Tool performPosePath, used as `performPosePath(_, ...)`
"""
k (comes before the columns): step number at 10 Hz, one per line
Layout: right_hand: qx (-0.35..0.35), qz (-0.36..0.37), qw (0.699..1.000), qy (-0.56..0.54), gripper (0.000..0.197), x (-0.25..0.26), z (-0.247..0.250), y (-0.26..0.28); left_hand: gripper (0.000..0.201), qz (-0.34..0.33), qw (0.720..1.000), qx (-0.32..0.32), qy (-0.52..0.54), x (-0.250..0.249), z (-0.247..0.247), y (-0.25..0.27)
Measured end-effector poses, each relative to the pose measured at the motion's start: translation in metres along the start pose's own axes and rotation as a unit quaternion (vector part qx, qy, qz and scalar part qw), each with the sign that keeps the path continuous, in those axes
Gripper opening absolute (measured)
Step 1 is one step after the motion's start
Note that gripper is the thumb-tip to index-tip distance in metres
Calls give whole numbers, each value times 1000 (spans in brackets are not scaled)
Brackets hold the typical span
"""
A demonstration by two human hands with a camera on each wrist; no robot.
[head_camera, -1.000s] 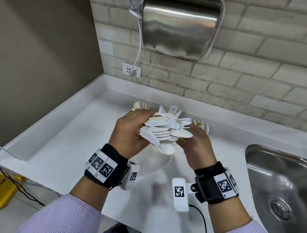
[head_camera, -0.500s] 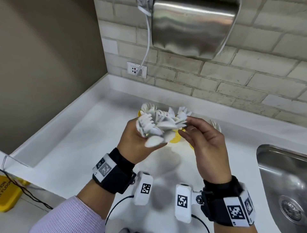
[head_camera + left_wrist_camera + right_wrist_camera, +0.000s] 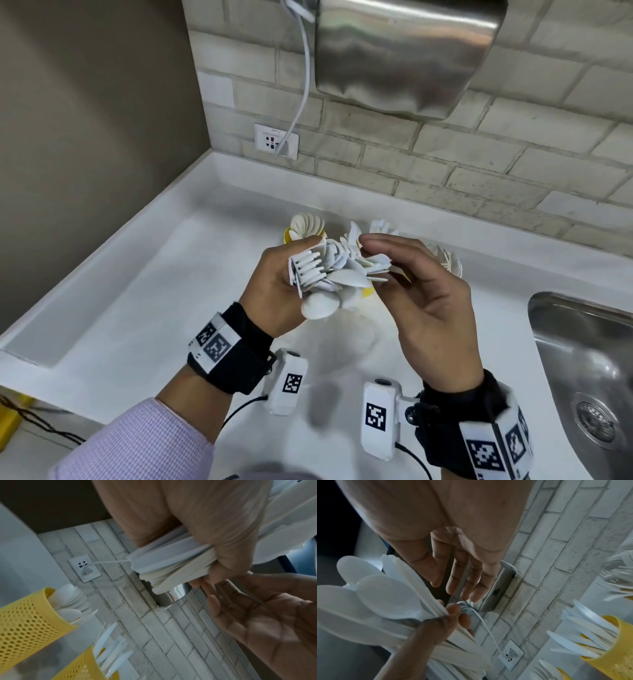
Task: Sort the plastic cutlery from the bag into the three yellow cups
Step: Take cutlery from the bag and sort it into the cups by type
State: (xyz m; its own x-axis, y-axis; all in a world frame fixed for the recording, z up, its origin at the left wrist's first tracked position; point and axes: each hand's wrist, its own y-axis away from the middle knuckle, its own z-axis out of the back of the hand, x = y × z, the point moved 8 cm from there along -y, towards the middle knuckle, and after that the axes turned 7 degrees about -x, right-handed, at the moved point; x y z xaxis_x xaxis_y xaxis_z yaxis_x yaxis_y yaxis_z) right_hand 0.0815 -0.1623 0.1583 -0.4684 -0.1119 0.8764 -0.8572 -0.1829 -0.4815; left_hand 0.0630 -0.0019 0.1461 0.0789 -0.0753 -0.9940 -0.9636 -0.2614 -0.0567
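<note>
One cutlery bunch [image 3: 329, 274] in L hand [image 3: 274, 291], R hand [image 3: 431, 301] open beside

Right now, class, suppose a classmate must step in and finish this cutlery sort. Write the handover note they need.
Left hand: grips a mixed bundle of white spoons, forks and knives by the handles, above the counter.
Right hand: open, holds nothing, fingertips at the bundle's far end.
Yellow cups: behind the hands, each already part filled; the left cup holds spoons, the next cup knives, the third apparently forks.
Bag: not in view.
Left to do: pick pieces out of the bundle and drop each into its matching cup.
</note>
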Motion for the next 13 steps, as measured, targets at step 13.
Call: performPosePath(13, 114, -34, 993, -20, 34, -31, -10, -33, 20, -66, 978, 157, -118, 49, -2, -28)
